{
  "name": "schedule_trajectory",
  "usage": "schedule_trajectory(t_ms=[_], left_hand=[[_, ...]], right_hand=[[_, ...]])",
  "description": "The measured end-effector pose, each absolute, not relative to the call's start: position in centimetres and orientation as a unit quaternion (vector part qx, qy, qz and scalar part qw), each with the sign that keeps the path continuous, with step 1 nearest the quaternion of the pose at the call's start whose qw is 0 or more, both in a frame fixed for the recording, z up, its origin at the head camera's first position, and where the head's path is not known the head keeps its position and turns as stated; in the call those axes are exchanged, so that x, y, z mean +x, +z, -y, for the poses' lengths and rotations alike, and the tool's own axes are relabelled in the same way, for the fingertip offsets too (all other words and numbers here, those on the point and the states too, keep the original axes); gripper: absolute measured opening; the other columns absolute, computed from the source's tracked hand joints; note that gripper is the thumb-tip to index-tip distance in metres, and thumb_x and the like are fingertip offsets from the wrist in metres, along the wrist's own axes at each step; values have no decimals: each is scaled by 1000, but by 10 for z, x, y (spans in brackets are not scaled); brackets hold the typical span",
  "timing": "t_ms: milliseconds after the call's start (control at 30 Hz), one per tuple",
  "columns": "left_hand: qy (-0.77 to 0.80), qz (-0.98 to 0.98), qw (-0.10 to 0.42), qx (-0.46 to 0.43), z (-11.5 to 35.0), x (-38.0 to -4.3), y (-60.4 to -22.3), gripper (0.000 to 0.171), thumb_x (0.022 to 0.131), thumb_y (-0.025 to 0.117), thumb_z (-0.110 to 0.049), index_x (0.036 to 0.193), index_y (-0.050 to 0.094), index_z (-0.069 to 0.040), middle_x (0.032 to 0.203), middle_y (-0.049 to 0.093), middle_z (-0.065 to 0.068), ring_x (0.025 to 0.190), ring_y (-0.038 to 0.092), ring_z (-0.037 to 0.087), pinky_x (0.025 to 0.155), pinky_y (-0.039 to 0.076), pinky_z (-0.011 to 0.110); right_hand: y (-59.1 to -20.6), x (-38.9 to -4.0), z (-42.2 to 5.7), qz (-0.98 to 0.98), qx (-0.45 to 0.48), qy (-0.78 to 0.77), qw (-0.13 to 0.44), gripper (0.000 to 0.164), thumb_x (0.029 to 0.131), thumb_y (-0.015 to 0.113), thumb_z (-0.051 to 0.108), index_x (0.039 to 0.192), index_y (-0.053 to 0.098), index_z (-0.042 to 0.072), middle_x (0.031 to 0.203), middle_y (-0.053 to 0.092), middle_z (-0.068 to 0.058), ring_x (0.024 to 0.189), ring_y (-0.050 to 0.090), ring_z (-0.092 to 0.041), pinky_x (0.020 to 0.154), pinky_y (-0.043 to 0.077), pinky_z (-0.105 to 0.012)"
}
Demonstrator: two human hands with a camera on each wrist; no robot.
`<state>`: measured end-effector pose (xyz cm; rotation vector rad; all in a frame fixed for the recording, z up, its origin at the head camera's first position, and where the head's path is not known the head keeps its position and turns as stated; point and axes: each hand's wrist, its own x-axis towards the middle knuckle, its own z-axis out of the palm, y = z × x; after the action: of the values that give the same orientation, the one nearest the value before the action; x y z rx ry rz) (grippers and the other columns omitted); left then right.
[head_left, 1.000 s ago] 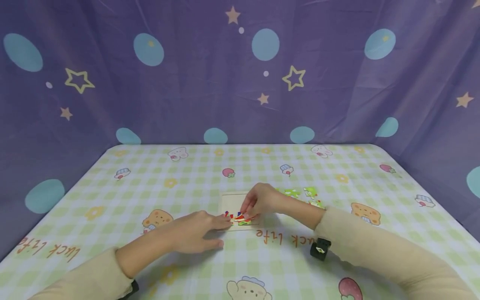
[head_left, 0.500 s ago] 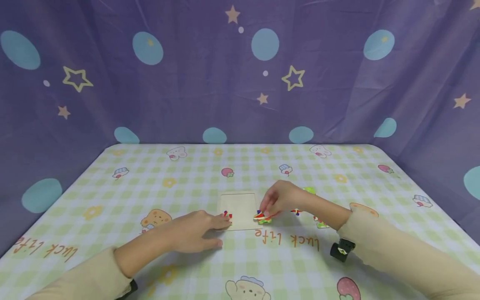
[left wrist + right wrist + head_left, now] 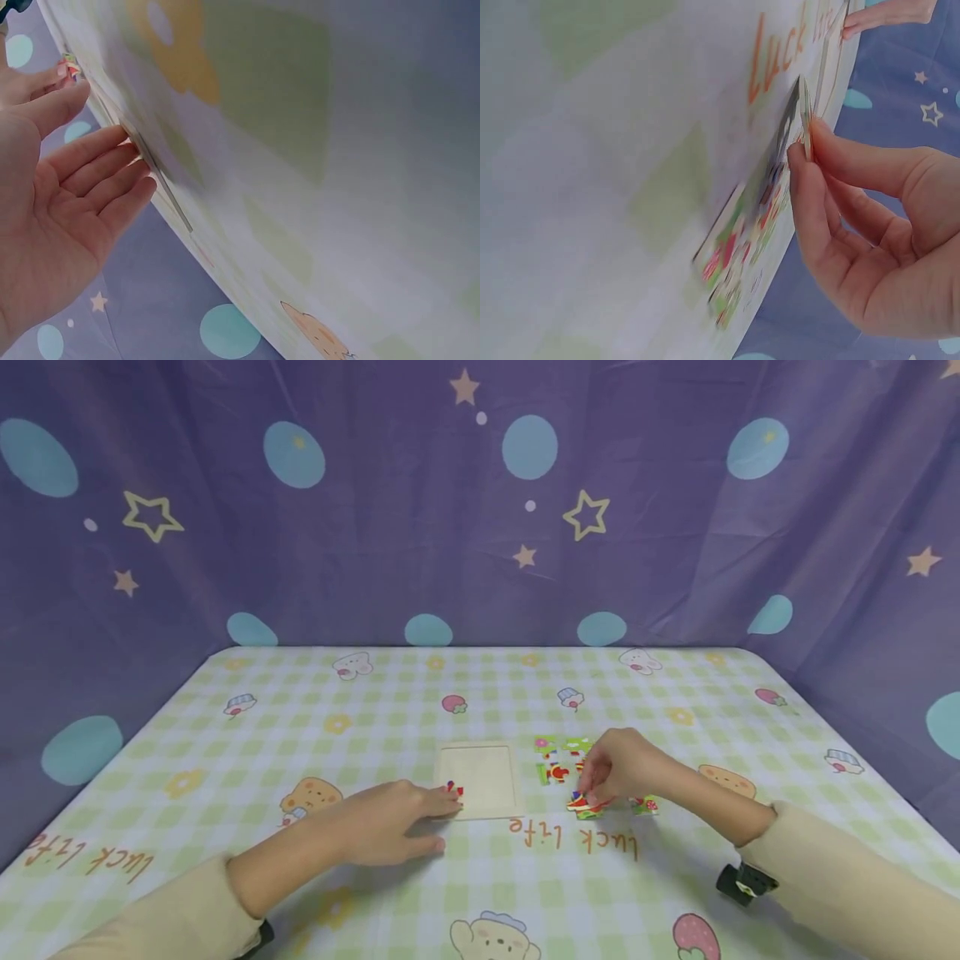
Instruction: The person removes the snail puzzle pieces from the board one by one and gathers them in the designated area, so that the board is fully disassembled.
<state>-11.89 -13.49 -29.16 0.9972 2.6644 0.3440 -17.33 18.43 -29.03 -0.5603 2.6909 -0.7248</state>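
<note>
My right hand [image 3: 626,768] pinches a thin, colourful jigsaw puzzle piece [image 3: 583,804] between thumb and fingertips. In the right wrist view that puzzle piece [image 3: 805,112] is seen edge-on, raised at a tilt off the cloth. Several other puzzle pieces [image 3: 557,772], green, red and blue, lie around and partly behind this hand. Over the left edge of a pale square puzzle tray [image 3: 483,772], my left hand [image 3: 393,822] has its fingers stretched out. By its fingertips a small red and blue puzzle piece [image 3: 457,788] shows in the tray, partly covered.
A green-and-white checked cloth [image 3: 390,893] with cartoon prints covers the table. At its back hangs a purple curtain [image 3: 420,527] with stars and blue dots. One more puzzle piece [image 3: 647,806] lies beneath the right forearm.
My right hand has lifted a puzzle piece out of the tray and carried it right, to the loose pieces. The left hand has stayed at the tray's left edge.
</note>
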Motion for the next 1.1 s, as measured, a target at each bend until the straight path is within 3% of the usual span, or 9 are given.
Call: schedule_trajectory(t_ms=[300,867,1100], left_hand=[[105,-924,126,344,136,-117,-291,44,93,61,-31,133,58,-11,141,56,6,133,51,25,108,44,44],[118,-926,139,331,139,-115,-290,47,94,60,-35,135,57,-13,143,53,2,135,50,23,109,43,45],[127,-923,137,336,139,-115,-290,45,93,61,-36,132,59,-14,141,56,3,133,52,24,108,44,46]], right_hand=[[-293,-168,-194,-948,-215,-216,88,15,68,85,8,65,72,16,62,69,7,59,56,-3,58,48,-20],[-282,-172,-185,-941,-248,-228,41,12,69,82,3,70,72,11,65,68,4,60,56,-3,56,49,-18],[-284,-179,-153,-927,-272,-247,72,11,69,82,4,72,73,9,67,70,3,60,58,-1,59,50,-17]])
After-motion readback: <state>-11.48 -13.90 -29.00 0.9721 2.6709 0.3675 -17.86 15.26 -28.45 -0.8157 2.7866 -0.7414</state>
